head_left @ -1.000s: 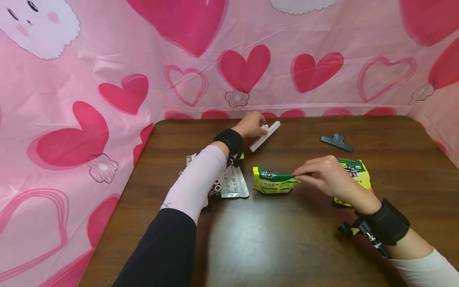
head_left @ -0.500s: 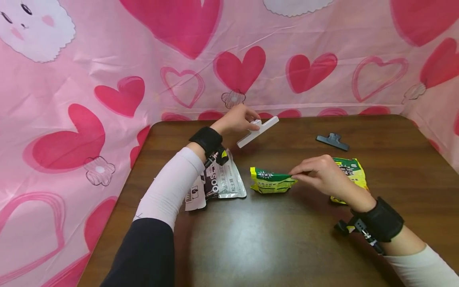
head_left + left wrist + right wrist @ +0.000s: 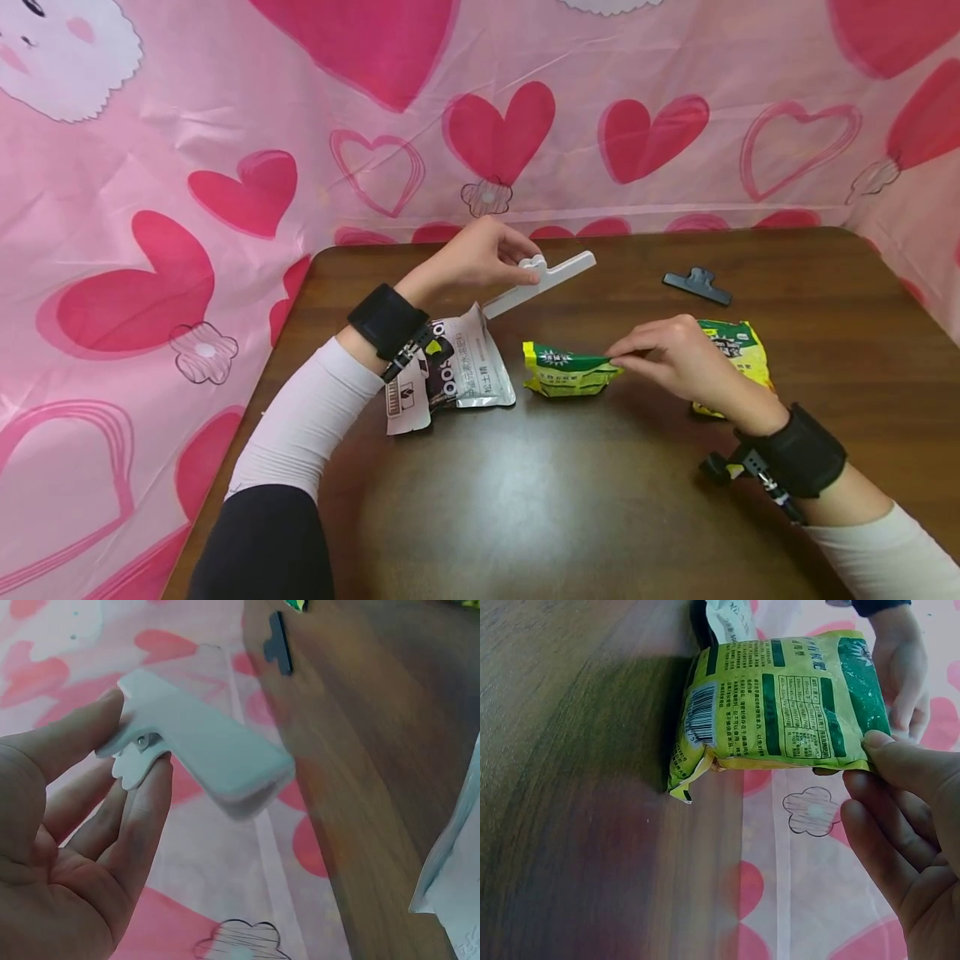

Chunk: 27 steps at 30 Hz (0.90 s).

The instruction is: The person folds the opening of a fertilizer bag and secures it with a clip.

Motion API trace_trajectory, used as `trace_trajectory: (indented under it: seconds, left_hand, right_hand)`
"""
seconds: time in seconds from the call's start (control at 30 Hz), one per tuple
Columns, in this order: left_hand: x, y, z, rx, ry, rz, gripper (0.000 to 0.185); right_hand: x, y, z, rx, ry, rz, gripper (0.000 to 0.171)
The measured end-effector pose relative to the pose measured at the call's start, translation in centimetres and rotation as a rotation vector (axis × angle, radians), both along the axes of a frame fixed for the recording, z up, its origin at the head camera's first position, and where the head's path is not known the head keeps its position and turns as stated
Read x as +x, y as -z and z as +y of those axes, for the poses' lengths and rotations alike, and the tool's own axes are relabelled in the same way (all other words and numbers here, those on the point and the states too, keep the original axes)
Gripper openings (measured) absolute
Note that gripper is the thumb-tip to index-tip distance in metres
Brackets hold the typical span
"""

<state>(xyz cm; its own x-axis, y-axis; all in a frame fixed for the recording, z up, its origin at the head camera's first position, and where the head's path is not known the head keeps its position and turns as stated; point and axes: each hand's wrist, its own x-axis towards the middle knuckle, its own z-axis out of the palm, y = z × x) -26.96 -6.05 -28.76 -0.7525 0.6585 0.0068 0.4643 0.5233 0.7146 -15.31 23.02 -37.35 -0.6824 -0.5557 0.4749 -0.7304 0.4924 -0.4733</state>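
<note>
White plastic bag clip (image 3: 542, 281) sits pinched at its handle end in the left hand (image 3: 474, 255), lifted off the brown wooden desk (image 3: 585, 500), long jaw pointing toward the right hand (image 3: 670, 357). That right hand pinches the folded top edge of a small green-and-yellow snack packet (image 3: 567, 372), which lies on the desk just beyond its fingertips. The risk, as I read it: a light fingertip grip on the fold could let it spring open, or the clip could twist in the fingers. Beneath the left wrist lies a silver-and-dark foil pouch (image 3: 457, 375); behind the right hand, a second green-yellow packet (image 3: 738, 350); farther off, a dark grey clip (image 3: 699, 285).
</note>
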Motion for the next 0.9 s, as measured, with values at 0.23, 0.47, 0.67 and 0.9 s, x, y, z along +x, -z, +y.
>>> trace_trajectory:
  seconds: [0.23, 0.47, 0.67, 0.9]
  left_hand:
    - [1.9, -0.3, -0.8, 0.011, 0.037, 0.024, 0.034]
    - [3.1, -1.2, -0.5, -0.065, 0.080, 0.078, 0.035]
    - [4.0, -1.8, 0.2, -0.092, 0.132, 0.164, 0.034]
    - [4.7, -2.1, 0.4, -0.104, 0.132, 0.180, 0.032]
  right_hand:
    - [-0.1, 0.0, 0.1, 0.017, 0.039, -0.035, 0.024]
    - [-0.2, 0.0, 0.0, 0.013, 0.041, -0.048, 0.024]
    - [-0.2, 0.0, 0.0, 0.025, 0.048, -0.051, 0.023]
    - [-0.4, -0.1, 0.0, 0.034, 0.050, -0.055, 0.023]
